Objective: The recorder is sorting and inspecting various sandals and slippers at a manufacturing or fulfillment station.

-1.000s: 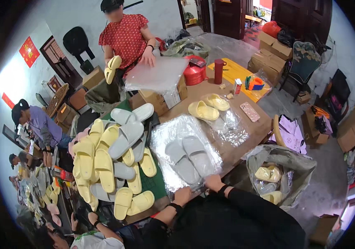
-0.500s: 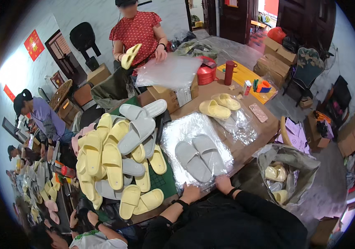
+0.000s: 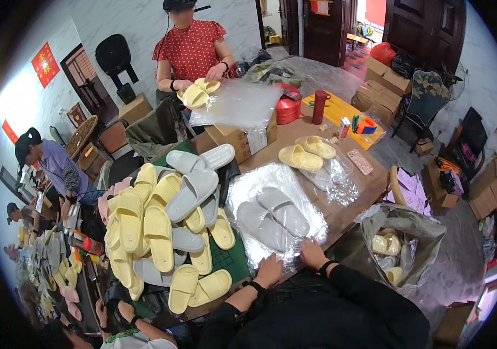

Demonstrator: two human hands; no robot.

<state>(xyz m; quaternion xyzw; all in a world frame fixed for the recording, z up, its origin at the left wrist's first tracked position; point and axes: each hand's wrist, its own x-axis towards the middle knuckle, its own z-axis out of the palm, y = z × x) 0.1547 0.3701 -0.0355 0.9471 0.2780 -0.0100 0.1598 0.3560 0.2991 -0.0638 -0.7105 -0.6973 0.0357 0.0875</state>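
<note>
A pair of grey slippers (image 3: 263,224) lies side by side on a stack of clear plastic bags (image 3: 260,177), toes toward me. Shiny clear film seems to cover at least their near ends. My left hand (image 3: 270,270) is closed at the near left corner of this plastic bag, just below the slippers. To its right, my right hand (image 3: 313,254) is also closed on the bag's near edge. Fingertips of both hands are partly hidden, so the exact pinch is hard to see.
Yellow and grey slippers (image 3: 158,230) are heaped on the left. Bagged yellow slippers (image 3: 301,157) lie beyond the stack, beside a phone (image 3: 360,162). A sack (image 3: 411,232) with bagged slippers stands right. Across the table, a person in red (image 3: 190,49) handles yellow slippers (image 3: 199,93).
The grey slippers have shifted slightly left and away from me. Both my hands have moved a little farther onto the table. The person opposite has lowered yellow slippers onto the plastic sheets.
</note>
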